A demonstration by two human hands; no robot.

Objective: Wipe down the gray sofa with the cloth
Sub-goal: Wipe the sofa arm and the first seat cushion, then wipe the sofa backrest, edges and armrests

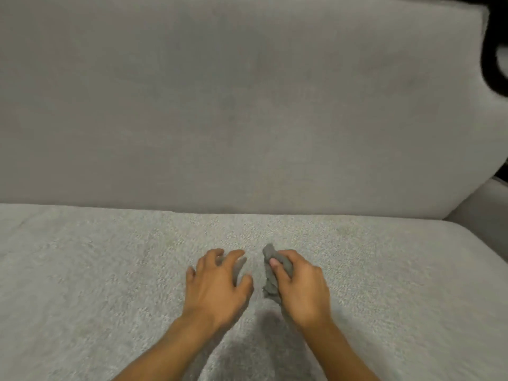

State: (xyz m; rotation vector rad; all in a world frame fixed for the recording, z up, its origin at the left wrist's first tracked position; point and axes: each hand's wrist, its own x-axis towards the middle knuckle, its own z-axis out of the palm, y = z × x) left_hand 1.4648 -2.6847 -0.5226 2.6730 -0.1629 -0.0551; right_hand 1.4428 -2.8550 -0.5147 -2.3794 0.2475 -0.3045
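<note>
Cloth (270,281), small, gray and crumpled, sits in the lower centre of the frame, bunched in the right hand (302,287), whose fingers and thumb curl round it; one loose end pokes out past the fingers. Just left of it, with a gap between, the left hand (217,287) holds nothing, fingers spread and bent, tips on or just above the seat, I cannot tell which. The sofa (82,270) seat, pale and nubby, spans the frame. Behind it rises the smooth gray backrest (247,105), with an armrest (481,207) at the right edge
</note>
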